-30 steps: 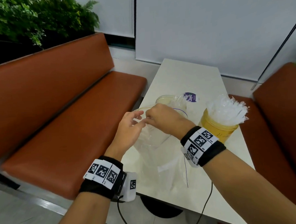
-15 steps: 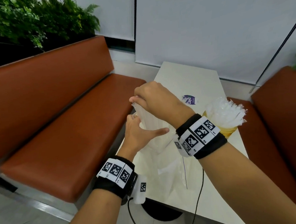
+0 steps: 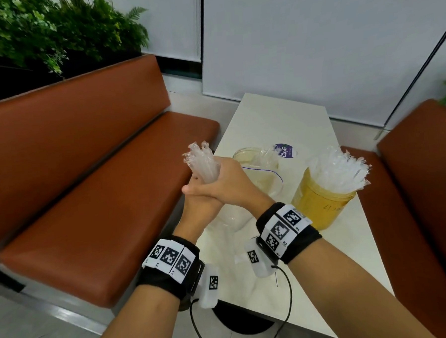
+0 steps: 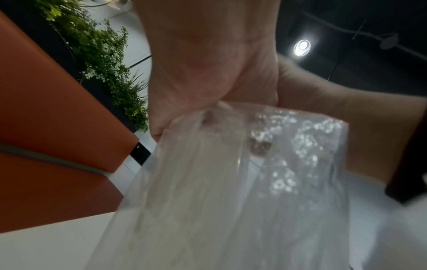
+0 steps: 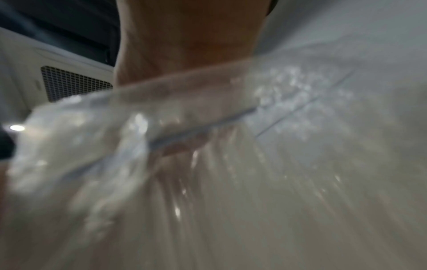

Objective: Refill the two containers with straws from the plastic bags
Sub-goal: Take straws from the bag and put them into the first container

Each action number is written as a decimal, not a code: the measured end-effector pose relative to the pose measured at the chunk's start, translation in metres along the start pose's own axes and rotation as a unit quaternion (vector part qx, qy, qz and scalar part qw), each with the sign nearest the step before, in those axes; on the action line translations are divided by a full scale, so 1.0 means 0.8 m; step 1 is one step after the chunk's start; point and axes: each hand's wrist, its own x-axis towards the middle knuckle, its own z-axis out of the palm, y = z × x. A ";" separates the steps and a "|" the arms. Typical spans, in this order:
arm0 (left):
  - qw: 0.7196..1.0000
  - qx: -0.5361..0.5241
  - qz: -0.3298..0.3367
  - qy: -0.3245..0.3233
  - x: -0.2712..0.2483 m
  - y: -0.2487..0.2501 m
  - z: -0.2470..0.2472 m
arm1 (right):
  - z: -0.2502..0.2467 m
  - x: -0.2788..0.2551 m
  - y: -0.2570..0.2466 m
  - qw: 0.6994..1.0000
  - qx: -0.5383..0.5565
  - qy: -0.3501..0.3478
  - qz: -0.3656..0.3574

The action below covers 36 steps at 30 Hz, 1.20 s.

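Note:
Above the table's left edge, my right hand [image 3: 228,186] grips a bundle of clear wrapped straws [image 3: 202,161], whose ends stick up past the fist. Just beneath it my left hand [image 3: 202,208] grips the clear plastic bag [image 3: 232,220], which hangs down toward the table. The left wrist view shows that bag [image 4: 231,182] coming out of my left hand [image 4: 196,73]. The right wrist view is blurred plastic [image 5: 208,182] under my right hand [image 5: 184,45]. Behind the hands stands a clear container [image 3: 244,152] with a few straws. A yellow container [image 3: 319,210] at the right is packed with straws [image 3: 338,168].
The white table [image 3: 278,119] is narrow, with a purple sticker [image 3: 284,151] behind the clear container. Orange benches flank it, one on the left [image 3: 88,188] and one on the right [image 3: 419,184]. Green plants [image 3: 41,31] stand behind the left bench.
Both hands have risen from the bag on the table. The right hand has drawn a bundle of straws up and left, and the left hand now grips the bag below.

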 end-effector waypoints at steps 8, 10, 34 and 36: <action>0.992 0.100 -0.027 -0.069 0.017 -0.021 -0.018 | -0.011 0.022 -0.038 0.994 0.077 0.065 -0.034; 0.987 0.139 -0.041 -0.074 0.014 -0.017 -0.026 | -0.030 0.034 -0.064 0.990 0.099 0.083 -0.057; 0.990 0.131 -0.023 -0.035 0.031 -0.020 -0.075 | -0.097 0.147 0.146 0.958 0.123 0.246 0.083; 0.990 0.133 -0.017 -0.031 0.034 -0.020 -0.073 | -0.098 0.144 0.140 0.952 0.096 0.285 0.055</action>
